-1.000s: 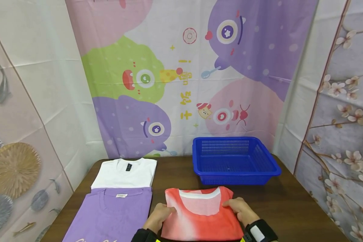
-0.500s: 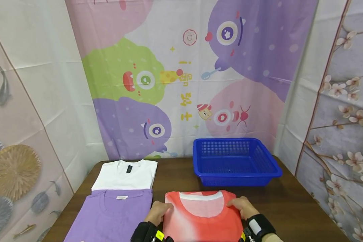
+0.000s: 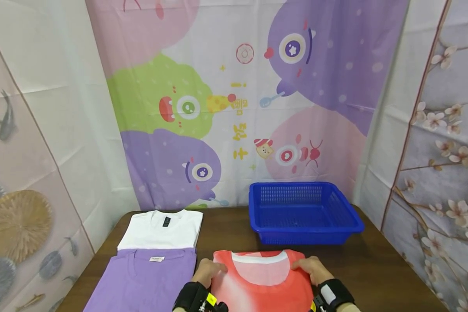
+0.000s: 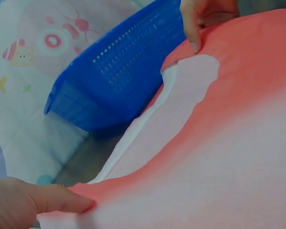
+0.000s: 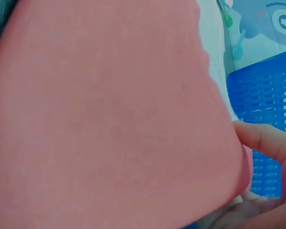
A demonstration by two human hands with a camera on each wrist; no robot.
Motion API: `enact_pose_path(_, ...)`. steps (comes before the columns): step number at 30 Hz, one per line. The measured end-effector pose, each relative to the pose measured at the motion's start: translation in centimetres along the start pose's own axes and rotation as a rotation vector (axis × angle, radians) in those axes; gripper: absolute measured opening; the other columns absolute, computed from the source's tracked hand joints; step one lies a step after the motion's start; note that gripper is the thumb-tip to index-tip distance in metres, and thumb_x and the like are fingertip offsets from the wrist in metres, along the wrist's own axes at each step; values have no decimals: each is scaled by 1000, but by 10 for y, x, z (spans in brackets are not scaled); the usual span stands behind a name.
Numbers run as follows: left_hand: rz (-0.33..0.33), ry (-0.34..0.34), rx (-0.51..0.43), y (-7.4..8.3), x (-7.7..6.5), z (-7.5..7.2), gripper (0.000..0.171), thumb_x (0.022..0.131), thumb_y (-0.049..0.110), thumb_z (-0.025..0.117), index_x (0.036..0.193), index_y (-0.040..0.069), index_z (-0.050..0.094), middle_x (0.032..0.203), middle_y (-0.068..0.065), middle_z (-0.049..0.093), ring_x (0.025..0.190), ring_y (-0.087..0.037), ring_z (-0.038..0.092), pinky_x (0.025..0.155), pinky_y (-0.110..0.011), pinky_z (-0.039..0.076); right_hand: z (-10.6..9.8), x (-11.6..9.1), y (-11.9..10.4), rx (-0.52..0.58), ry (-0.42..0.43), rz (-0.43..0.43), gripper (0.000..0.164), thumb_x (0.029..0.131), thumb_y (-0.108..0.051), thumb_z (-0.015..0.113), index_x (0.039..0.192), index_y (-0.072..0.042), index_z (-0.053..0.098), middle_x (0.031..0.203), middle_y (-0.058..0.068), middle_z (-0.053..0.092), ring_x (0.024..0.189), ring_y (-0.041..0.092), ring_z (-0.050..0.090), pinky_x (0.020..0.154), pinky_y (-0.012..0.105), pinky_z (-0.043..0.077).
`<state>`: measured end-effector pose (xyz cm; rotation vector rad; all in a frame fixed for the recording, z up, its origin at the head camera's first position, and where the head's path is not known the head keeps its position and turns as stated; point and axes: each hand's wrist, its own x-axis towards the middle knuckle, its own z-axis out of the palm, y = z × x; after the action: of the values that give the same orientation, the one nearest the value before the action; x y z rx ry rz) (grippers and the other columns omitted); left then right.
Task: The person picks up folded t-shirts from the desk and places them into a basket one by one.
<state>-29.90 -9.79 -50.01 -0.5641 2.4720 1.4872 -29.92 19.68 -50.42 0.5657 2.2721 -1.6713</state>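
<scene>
Red shirt gripped at both top corners, near a blue basket

The red shirt, faded to white on its left part, is held at the near edge of a dark brown table, with its round white-trimmed neckline turned toward the back. The two hands are set apart, one on either side of the neckline. The left top corner is pinched by the left hand; its thumb is laid on top, while its other fingers are hidden. The right top corner is pinched by the right hand, its thumb placed above and its fingers tucked beneath. A black strap is worn on each wrist. Whether the lower part of the shirt is rested on the table cannot be told.

To the left, a purple shirt is laid out, with a white shirt placed just behind it. The basket is set behind the red shirt, toward the right. The back is covered by a hanging cloth printed with cartoon creatures.
</scene>
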Motion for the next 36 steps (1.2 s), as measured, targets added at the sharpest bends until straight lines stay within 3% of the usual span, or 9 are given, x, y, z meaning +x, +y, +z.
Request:
enact_pose_path(7,-1,13,-79,-3,12,9,65,75,13,70,121,-25,45,127,-40,50,112,-47,50,106,-58,41,5,4,3,-8,-28,-42,36,76,-4,64,104,17,54,86,17,65,75,23,62,77,43,58)
enact_pose_path(14,116,70,-101,-9,4,15,54,73,10,69,110,-26,53,110,-37,59,94,-41,57,97,-56,48,7,1,6,20,24,-58,31,72,1,65,98,16,58,82,16,66,74,23,62,75,42,57)
enact_pose_path(17,176,81,-133,-8,2,15,45,73,8,70,102,-24,58,95,-30,64,82,-34,58,88,-51,52,6,2,4,17,39,-65,30,72,1,66,98,15,59,84,17,66,76,24,62,76,42,57)
enact_pose_path(23,223,72,-173,-6,0,10,31,74,7,72,93,-17,66,75,-10,65,69,-20,54,72,-37,51,8,0,1,40,56,-96,25,72,1,66,94,13,62,79,13,67,73,22,62,71,38,56)
enact_pose_path(30,233,41,-171,1,-10,3,31,78,11,72,96,-13,68,79,-7,64,73,-19,55,75,-36,51,7,-11,-3,62,63,-121,38,73,-2,68,106,15,61,82,13,70,74,21,64,75,43,57)
enact_pose_path(36,230,17,-173,8,-17,1,34,81,15,71,103,-11,67,88,-11,67,78,-19,57,78,-37,51,2,-20,-6,98,74,-145,40,74,-4,69,109,14,61,80,9,71,71,19,65,70,40,57)
